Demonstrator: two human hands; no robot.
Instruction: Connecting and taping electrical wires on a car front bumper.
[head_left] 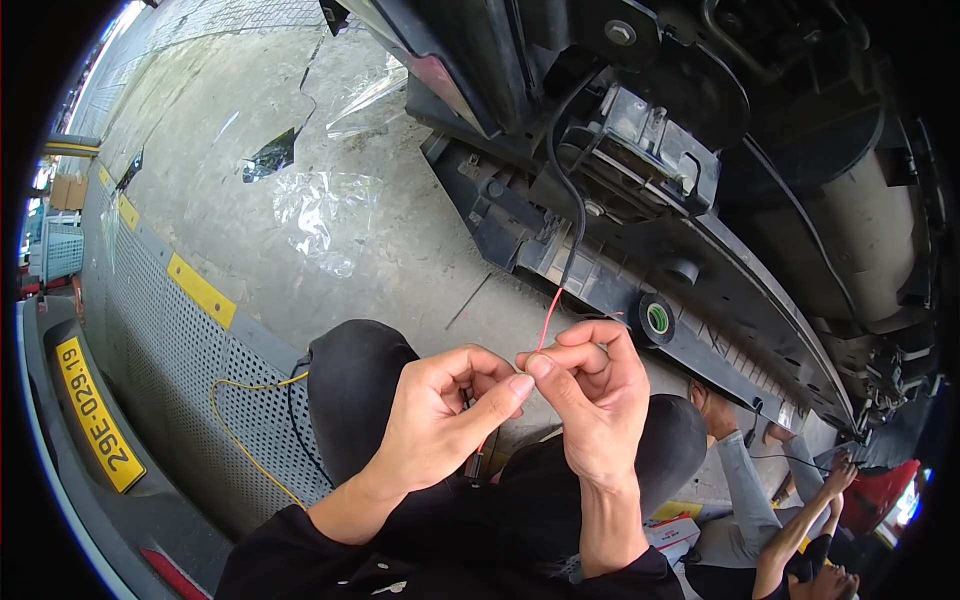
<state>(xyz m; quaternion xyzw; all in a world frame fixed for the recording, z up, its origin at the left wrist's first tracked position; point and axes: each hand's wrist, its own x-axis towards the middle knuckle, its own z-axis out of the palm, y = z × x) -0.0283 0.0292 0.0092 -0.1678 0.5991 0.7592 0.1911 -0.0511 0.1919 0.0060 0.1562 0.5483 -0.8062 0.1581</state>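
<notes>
A thin red wire (549, 322) comes out of a black cable (576, 225) that hangs from the vehicle's underside. My right hand (598, 400) is closed, pinching this wire between thumb and forefinger. My left hand (445, 410) is also closed, its thumb and fingertips meeting the right fingertips at the wire's lower end. What exactly lies between the left fingertips is too small to tell. Just below the left hand a small dark piece with a bit of red (475, 462) shows partly. A roll of black tape with a green core (655, 318) rests on the black bumper part (700, 350) beyond my right hand.
The vehicle's dark underside with a metal bracket (650, 150) fills the upper right. Clear plastic film (318, 222) lies on the concrete floor. A perforated metal ramp (170, 330) and a yellow cable (222, 425) are at left, beside another car's bumper (75, 520). Another person (790, 530) sits at lower right.
</notes>
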